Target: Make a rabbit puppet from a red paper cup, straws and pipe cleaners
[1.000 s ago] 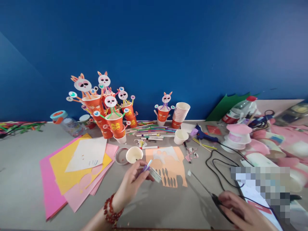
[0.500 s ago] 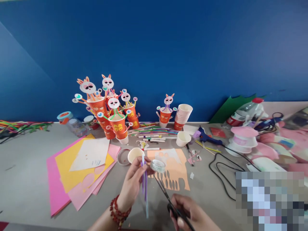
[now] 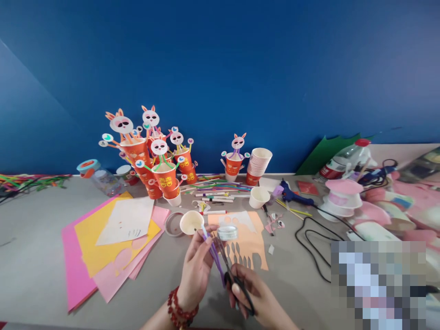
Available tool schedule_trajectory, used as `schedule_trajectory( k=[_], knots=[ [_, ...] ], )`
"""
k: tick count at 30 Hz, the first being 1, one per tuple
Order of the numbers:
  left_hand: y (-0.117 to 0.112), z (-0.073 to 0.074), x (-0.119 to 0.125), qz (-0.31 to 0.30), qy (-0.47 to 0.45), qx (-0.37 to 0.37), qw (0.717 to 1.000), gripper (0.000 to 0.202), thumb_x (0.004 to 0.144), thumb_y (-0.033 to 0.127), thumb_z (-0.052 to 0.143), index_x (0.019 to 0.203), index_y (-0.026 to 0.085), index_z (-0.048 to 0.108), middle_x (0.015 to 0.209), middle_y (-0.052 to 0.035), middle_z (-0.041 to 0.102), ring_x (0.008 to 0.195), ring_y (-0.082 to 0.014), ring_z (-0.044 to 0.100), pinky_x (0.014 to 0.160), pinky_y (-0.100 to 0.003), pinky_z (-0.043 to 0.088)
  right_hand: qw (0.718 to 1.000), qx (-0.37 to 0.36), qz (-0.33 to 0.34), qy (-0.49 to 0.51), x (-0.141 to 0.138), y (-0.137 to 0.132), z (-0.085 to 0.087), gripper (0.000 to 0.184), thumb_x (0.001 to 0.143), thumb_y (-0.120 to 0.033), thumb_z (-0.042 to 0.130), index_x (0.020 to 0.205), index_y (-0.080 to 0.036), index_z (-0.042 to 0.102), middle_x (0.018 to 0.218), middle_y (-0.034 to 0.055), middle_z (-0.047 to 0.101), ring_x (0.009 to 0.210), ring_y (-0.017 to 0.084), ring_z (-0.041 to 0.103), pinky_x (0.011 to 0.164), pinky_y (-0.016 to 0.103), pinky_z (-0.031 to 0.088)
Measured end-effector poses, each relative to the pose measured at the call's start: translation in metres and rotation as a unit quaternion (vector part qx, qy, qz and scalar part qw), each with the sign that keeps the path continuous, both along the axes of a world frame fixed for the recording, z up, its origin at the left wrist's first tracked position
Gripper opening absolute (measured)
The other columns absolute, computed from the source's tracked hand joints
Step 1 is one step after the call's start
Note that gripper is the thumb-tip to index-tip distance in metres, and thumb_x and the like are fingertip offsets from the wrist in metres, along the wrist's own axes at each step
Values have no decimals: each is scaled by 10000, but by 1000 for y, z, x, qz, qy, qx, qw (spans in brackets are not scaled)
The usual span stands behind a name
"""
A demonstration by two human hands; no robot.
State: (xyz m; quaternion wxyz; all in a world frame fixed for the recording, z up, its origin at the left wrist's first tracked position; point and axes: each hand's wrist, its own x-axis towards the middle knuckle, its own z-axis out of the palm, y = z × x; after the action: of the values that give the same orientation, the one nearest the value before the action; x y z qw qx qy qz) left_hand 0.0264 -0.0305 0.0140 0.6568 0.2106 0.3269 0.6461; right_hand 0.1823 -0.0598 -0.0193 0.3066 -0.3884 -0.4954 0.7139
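Note:
My left hand [image 3: 197, 259], with red beads at the wrist, pinches a small bunch of purple pipe cleaners [image 3: 217, 259] and a pale strip [image 3: 203, 230] that sticks up above the fingers. Just right of those fingertips is a roll of clear tape [image 3: 227, 233]; whether the hand holds it I cannot tell. My right hand [image 3: 252, 291] is closed around black-handled scissors [image 3: 240, 286], whose blades point up and away, right beside the pipe cleaners. Beneath both hands lies peach paper [image 3: 256, 240] with leaf-shaped cutouts.
Red cups with rabbit faces [image 3: 165, 176] stand at the back left, near stacked paper cups [image 3: 259, 162]. Coloured sheets [image 3: 82, 243] lie left. Markers [image 3: 216, 199] and a white cup [image 3: 191, 223] are ahead. A blue glue gun [image 3: 295, 195] and black cord [image 3: 305, 243] lie right.
My right hand has brought the scissors up and left, close to the pipe cleaners. The lower ends of the pipe cleaners have swung to the right. The view has shifted slightly.

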Motion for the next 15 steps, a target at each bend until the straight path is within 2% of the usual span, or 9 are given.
schedule_trajectory(
  k=[6, 10, 15],
  knots=[
    [-1, 1, 5, -9, -33, -11, 999, 224, 834, 241, 705, 1056, 207, 717, 1191, -72, 665, 1108, -230, 632, 975, -356, 522, 998, 43, -28, -22, -6, 7, 4, 581, 766, -772, 579, 758, -212, 424, 562, -40, 520, 407, 61, 388, 385, 183, 292],
    [-1, 1, 6, -10, -45, -22, 999, 224, 824, 225, 716, 1048, 212, 714, 1118, -60, 694, 1074, -213, 652, 968, -355, 527, 996, 72, -49, -28, -8, 9, 8, 575, 766, -752, 598, 708, -211, 413, 559, -55, 469, 467, 84, 467, 462, 202, 351],
    [-1, -3, 7, -13, -37, -27, 999, 233, 823, 235, 715, 1054, 210, 702, 1147, -64, 689, 1057, -212, 662, 938, -353, 548, 995, 58, -74, -18, -12, 10, 7, 564, 720, -715, 668, 676, -216, 408, 539, -64, 467, 456, 87, 459, 467, 211, 361]
  ],
)
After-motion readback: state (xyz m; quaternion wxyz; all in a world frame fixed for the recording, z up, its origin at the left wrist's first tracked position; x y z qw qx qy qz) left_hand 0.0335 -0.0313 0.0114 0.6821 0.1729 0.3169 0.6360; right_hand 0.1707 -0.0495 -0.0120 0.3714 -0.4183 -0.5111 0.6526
